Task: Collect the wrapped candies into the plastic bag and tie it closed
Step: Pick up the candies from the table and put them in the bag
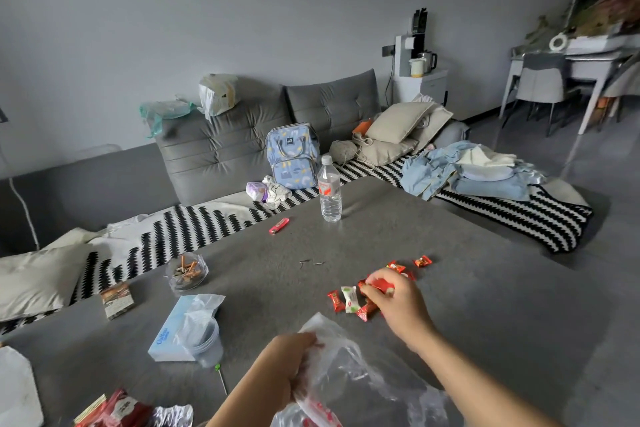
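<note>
A clear plastic bag [349, 371] lies crumpled on the grey table [450, 288] near the front edge, with a few red candies showing inside near its bottom. My left hand [291, 367] grips the bag's rim at its left side. My right hand [394, 298] rests over a cluster of wrapped candies, fingers closed on a red candy [382, 284]. Beside it lie a white candy [349, 298] and red candies [335, 300]. Two more red candies [422, 261] sit just beyond the hand.
A water bottle [329, 189] and a red lighter [278, 225] stand farther back. At the left are an ashtray [187, 274], a small box [117, 300], a tissue pack [169, 333] with plastic cups [204, 336], and a lollipop stick [221, 378]. A sofa lies behind.
</note>
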Tool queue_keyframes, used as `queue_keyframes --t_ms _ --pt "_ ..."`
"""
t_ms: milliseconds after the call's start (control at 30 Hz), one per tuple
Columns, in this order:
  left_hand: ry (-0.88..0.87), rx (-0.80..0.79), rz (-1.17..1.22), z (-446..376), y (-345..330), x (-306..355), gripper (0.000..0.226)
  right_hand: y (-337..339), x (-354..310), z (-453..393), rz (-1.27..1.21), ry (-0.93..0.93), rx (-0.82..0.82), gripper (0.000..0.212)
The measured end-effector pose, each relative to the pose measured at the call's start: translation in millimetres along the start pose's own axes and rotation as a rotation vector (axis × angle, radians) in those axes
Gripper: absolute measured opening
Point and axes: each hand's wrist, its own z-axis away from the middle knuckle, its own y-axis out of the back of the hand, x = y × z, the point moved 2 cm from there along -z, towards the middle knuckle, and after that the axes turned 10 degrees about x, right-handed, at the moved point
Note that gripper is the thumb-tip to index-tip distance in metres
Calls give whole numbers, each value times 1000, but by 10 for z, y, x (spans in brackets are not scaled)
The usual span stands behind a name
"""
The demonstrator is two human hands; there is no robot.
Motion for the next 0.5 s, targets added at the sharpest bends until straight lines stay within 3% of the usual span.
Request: queue_keyframes --t_ms 100,267,400,500 --pt "-24 -11 66 155 -99 72 35 201 -442 211 -147 -71 -237 6" --pt "-104 -86 138 349 -247 147 33 341 -432 520 291 -64 -657 21" --pt "-178 -157 67 474 -335 139 25 145 -56 682 665 46 -755 17" --pt "-213 -206 7 503 -385 88 20 -13 100 760 699 28 -779 21"
